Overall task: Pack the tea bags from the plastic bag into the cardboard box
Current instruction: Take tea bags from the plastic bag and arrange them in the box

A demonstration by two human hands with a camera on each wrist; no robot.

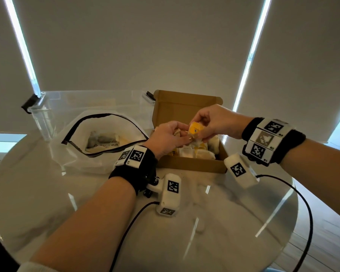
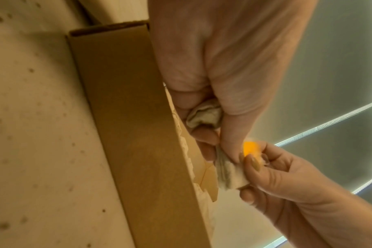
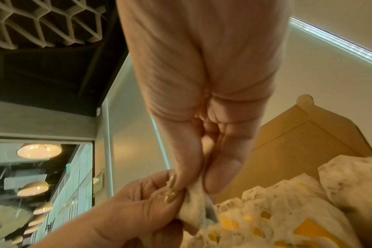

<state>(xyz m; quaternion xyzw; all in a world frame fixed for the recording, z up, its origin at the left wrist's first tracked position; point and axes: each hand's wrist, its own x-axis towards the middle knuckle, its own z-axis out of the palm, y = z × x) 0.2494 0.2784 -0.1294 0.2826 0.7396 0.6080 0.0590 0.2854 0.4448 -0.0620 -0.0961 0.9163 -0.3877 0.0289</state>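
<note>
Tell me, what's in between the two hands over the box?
A yellow-tagged tea bag, pinched by the left hand and the right hand above the cardboard box. The head view shows it best.

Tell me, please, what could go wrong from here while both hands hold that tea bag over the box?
1. Both the left hand and right hand pinch the same tea bag; pulling apart might tear its thin paper.
2. The cardboard box already looks crowded with tea bags, so another could ride up and stop the lid closing.
3. More bags remain in the plastic bag.
</note>
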